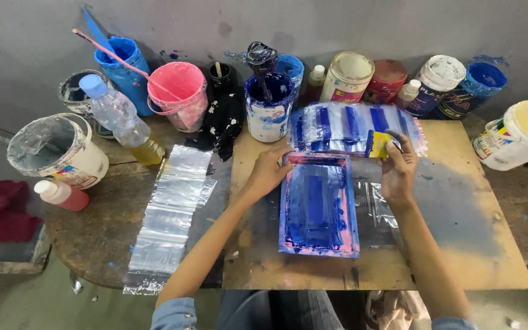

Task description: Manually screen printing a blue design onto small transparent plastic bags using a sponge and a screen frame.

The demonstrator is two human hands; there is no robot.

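My left hand (268,174) pinching top-left corner of blue-inked, pink-edged rectangular screen frame (318,205), my right hand (398,168) gripping yellow squeegee (379,143) just beyond frame's top-right corner

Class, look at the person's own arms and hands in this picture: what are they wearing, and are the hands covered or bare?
Both hands are bare: the left hand and the right hand wear no gloves, and no rings, watch or bracelets are visible. The forearms are uncovered. Light blue sleeves, seemingly pushed up, show at the bottom edge: the left sleeve and the right sleeve.
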